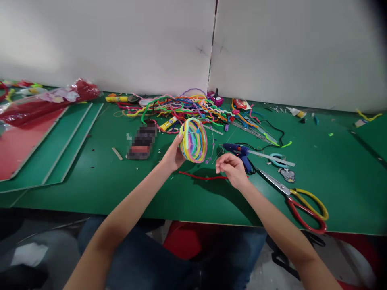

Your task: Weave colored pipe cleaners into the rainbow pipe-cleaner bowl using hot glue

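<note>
The bare left forearm (133, 205) lay nearest, leading to the left grip (174, 155), which clasped a rainbow-striped bowl (195, 141) just rightward, tilted above the worktop (75, 193). The right grip (232, 167) had curled fingers, possibly pinching something, I couldn't tell; a glue gun (236, 149) lay just beyond, scissors (285, 189) to its right.

The basket (195, 141) is ringed in stripes of yellow, pink, blue and green; the table (136, 193) is green, the glue gun (234, 148) dark blue, the scissors (284, 188) silver-bladed with one yellow handle, one red
</note>
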A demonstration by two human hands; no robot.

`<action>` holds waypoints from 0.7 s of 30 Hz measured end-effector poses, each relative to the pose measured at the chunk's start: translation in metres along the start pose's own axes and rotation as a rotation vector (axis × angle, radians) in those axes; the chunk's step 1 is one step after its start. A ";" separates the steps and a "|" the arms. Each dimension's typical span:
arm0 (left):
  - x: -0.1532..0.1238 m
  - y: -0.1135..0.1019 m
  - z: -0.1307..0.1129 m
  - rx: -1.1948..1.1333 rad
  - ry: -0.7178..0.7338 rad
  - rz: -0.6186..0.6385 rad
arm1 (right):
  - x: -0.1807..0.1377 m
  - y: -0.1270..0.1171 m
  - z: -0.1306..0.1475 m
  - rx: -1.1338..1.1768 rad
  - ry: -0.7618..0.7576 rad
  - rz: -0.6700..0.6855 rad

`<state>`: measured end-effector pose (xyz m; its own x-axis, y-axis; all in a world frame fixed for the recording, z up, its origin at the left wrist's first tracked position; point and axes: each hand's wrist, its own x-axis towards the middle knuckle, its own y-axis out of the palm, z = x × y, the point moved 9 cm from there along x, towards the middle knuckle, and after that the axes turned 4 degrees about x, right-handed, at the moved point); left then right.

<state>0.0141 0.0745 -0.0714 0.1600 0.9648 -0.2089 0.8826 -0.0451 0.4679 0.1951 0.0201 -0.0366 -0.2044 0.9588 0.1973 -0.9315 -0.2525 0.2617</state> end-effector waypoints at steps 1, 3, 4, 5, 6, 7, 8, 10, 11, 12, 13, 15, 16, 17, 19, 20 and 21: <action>-0.002 0.000 0.004 -0.028 -0.047 0.004 | -0.001 -0.001 0.005 -0.103 -0.048 -0.018; -0.006 0.004 0.009 -0.065 -0.124 0.044 | -0.004 0.002 0.020 -0.376 -0.194 -0.047; -0.009 0.008 0.011 -0.077 -0.150 0.075 | -0.006 0.007 0.028 -0.522 -0.276 -0.054; -0.012 0.012 0.012 -0.087 -0.170 0.111 | -0.009 0.013 0.034 -0.652 -0.348 -0.047; -0.015 0.017 0.014 -0.092 -0.187 0.153 | -0.011 0.019 0.038 -0.753 -0.404 -0.028; -0.018 0.023 0.015 -0.088 -0.200 0.196 | -0.012 0.024 0.038 -0.819 -0.433 -0.004; -0.020 0.028 0.015 -0.072 -0.205 0.240 | -0.013 0.027 0.037 -0.848 -0.439 0.021; -0.024 0.036 0.013 -0.012 -0.176 0.304 | -0.012 0.029 0.032 -0.812 -0.421 0.072; -0.024 0.037 0.011 0.027 -0.148 0.316 | -0.012 0.027 0.030 -0.758 -0.404 0.081; -0.025 0.037 0.009 0.066 -0.121 0.315 | -0.011 0.023 0.028 -0.692 -0.384 0.078; -0.025 0.036 0.006 0.099 -0.100 0.305 | -0.011 0.019 0.026 -0.623 -0.359 0.071; -0.026 0.033 0.005 0.131 -0.088 0.281 | -0.009 0.011 0.020 -0.504 -0.281 0.041; -0.026 0.033 0.006 0.130 -0.094 0.281 | -0.008 0.007 0.017 -0.466 -0.237 0.022; -0.028 0.033 0.007 0.122 -0.101 0.295 | -0.007 0.005 0.014 -0.438 -0.202 0.006; -0.031 0.036 0.011 0.101 -0.112 0.333 | -0.007 0.002 0.013 -0.408 -0.182 -0.027; -0.032 0.037 0.013 0.093 -0.115 0.346 | -0.007 0.001 0.016 -0.415 -0.207 -0.043; -0.033 0.038 0.014 0.086 -0.116 0.349 | -0.007 0.001 0.021 -0.444 -0.254 -0.053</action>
<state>0.0484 0.0377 -0.0591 0.5028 0.8516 -0.1481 0.7992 -0.3927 0.4551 0.2016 0.0103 -0.0179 -0.1252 0.8932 0.4320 -0.9879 -0.0719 -0.1376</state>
